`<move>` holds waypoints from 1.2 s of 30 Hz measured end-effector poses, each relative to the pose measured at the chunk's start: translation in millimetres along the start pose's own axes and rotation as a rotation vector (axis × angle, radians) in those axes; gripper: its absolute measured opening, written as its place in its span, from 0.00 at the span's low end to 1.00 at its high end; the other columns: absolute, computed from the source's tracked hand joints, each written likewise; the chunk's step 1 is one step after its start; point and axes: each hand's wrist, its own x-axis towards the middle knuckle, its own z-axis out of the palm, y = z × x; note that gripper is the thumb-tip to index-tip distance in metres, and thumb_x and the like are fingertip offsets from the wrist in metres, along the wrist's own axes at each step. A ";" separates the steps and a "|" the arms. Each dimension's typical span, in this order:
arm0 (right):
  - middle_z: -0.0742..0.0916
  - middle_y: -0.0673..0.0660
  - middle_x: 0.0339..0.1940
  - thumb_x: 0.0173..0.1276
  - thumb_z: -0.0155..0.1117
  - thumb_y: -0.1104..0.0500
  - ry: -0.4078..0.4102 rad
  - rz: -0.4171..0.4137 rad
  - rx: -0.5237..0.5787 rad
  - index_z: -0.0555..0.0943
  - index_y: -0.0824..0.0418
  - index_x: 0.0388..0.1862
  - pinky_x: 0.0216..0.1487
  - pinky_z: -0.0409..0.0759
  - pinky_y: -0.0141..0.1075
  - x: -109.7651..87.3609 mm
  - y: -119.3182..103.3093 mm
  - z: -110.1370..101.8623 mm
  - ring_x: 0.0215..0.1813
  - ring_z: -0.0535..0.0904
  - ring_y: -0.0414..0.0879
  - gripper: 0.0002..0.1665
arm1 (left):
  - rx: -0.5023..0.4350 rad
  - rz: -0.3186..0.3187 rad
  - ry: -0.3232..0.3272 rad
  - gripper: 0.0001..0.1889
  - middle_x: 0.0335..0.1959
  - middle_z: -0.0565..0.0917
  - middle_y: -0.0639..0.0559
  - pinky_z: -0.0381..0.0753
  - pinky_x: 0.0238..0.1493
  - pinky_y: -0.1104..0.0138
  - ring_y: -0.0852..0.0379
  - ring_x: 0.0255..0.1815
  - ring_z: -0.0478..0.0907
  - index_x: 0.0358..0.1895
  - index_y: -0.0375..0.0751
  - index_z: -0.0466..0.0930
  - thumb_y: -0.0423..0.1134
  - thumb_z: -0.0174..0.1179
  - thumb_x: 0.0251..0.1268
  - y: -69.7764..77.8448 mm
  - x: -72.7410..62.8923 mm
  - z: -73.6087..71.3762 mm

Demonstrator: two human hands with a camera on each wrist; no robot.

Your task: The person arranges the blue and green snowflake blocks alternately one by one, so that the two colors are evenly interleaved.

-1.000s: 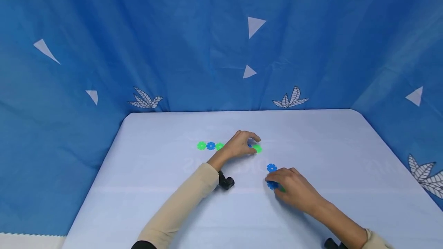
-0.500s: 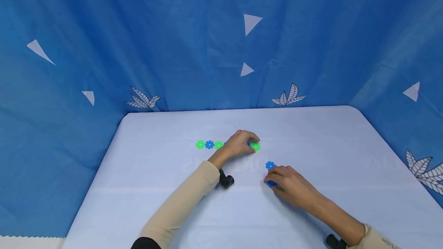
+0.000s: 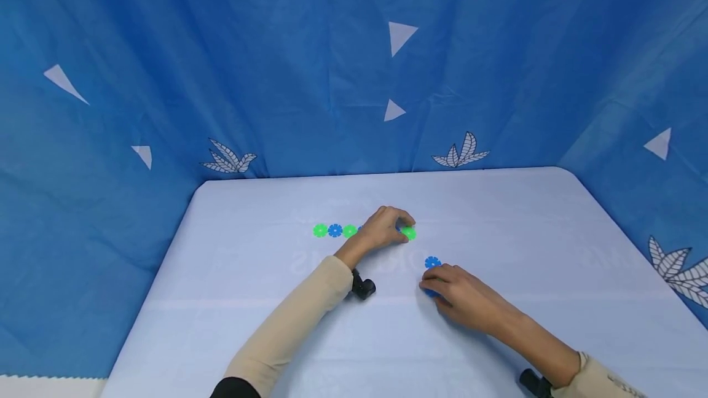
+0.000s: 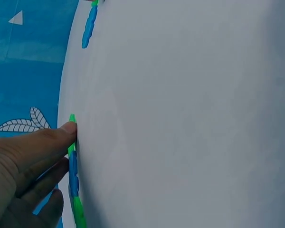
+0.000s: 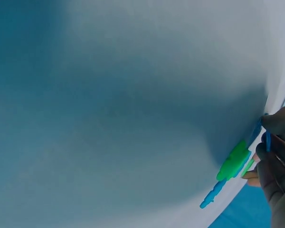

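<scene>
At the far middle of the table, my left hand (image 3: 378, 229) pinches the green snowflake disc (image 3: 408, 233) at the right end of a flat row. Its thumb and a finger lie at the disc's edges, also seen on the green disc (image 4: 72, 118) in the left wrist view. Under that hand a blue disc joins it, mostly hidden. Nearer, my right hand (image 3: 467, 300) pinches a blue snowflake disc (image 3: 431, 293), partly covered by the fingers. Just beyond these fingers lies another blue disc (image 3: 433, 261). A green disc (image 5: 234, 160) shows beside the right fingertips in the right wrist view.
The row runs left from my left hand, with a green disc (image 3: 320, 230), a blue disc (image 3: 335, 230) and another green disc (image 3: 350, 231). A white cloth covers the table (image 3: 249, 324). Behind it hangs a blue curtain (image 3: 310, 78) with leaf prints.
My right fingers have closed further over the blue disc, and the green one beside it has gone out of sight in the head view. My left hand stays at the row; the head view shifts slightly.
</scene>
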 end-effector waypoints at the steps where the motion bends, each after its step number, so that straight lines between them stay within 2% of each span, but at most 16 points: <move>1: 0.83 0.52 0.48 0.56 0.75 0.66 0.000 0.006 0.001 0.86 0.63 0.47 0.50 0.80 0.41 0.7 0.0 -0.2 0.50 0.80 0.47 0.18 | -0.001 -0.002 0.004 0.19 0.50 0.85 0.51 0.74 0.57 0.67 0.57 0.55 0.79 0.53 0.41 0.85 0.34 0.72 0.56 -0.2 0.0 0.2; 5: 0.84 0.53 0.50 0.57 0.75 0.65 -0.001 0.076 0.025 0.85 0.63 0.49 0.52 0.81 0.43 4.2 -1.0 -2.4 0.53 0.81 0.49 0.19 | -0.002 -0.001 0.012 0.19 0.50 0.86 0.52 0.75 0.57 0.68 0.57 0.54 0.79 0.53 0.41 0.85 0.34 0.72 0.56 -0.9 1.1 0.5; 10: 0.84 0.55 0.54 0.60 0.73 0.65 -0.002 0.271 0.135 0.84 0.62 0.53 0.54 0.79 0.46 12.2 -0.1 -6.5 0.57 0.80 0.53 0.20 | 0.016 0.004 0.013 0.19 0.49 0.86 0.52 0.75 0.55 0.68 0.58 0.53 0.80 0.52 0.42 0.85 0.34 0.73 0.55 -0.7 2.6 0.3; 13: 0.84 0.57 0.54 0.61 0.72 0.65 0.011 0.366 0.210 0.84 0.64 0.53 0.55 0.79 0.48 17.4 5.9 -6.7 0.57 0.80 0.54 0.20 | 0.015 -0.006 0.002 0.19 0.49 0.86 0.53 0.75 0.56 0.68 0.58 0.53 0.79 0.52 0.42 0.85 0.34 0.73 0.55 -1.1 2.9 1.1; 17: 0.85 0.60 0.53 0.61 0.71 0.67 0.055 0.443 0.281 0.84 0.66 0.53 0.55 0.79 0.50 26.4 19.6 -4.6 0.56 0.81 0.56 0.19 | 0.018 -0.018 -0.001 0.19 0.49 0.86 0.53 0.75 0.57 0.67 0.58 0.54 0.79 0.53 0.42 0.85 0.35 0.73 0.55 -1.5 1.9 1.3; 24: 0.85 0.64 0.53 0.63 0.69 0.68 0.080 0.495 0.305 0.83 0.70 0.52 0.55 0.78 0.52 46.9 38.7 1.1 0.57 0.80 0.60 0.18 | 0.018 -0.044 -0.001 0.19 0.49 0.86 0.55 0.74 0.57 0.68 0.59 0.55 0.78 0.52 0.44 0.86 0.35 0.73 0.55 -1.9 -1.1 2.0; 36: 0.85 0.65 0.53 0.63 0.68 0.67 0.079 0.553 0.254 0.83 0.70 0.53 0.58 0.76 0.54 66.2 53.7 8.1 0.58 0.80 0.61 0.18 | 0.046 -0.021 -0.002 0.19 0.49 0.86 0.54 0.74 0.59 0.67 0.57 0.56 0.78 0.52 0.44 0.86 0.35 0.73 0.56 2.2 1.0 0.5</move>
